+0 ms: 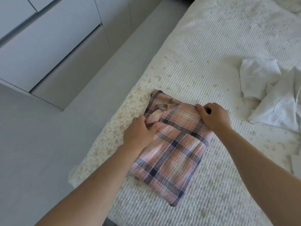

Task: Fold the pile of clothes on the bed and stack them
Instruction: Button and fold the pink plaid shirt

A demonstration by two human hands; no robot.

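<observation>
Because the plaid shirt lies folded near the left edge of the bed, its long axis running from the near corner away toward the collar, both hands meet it at that far end. The left hand curls its fingers into the collar on the left side, and the right hand pinches the fold at the far right corner. Any next fold would likely run back along this axis, while the white clothes lie unfolded, well apart, nearer the right hand.
</observation>
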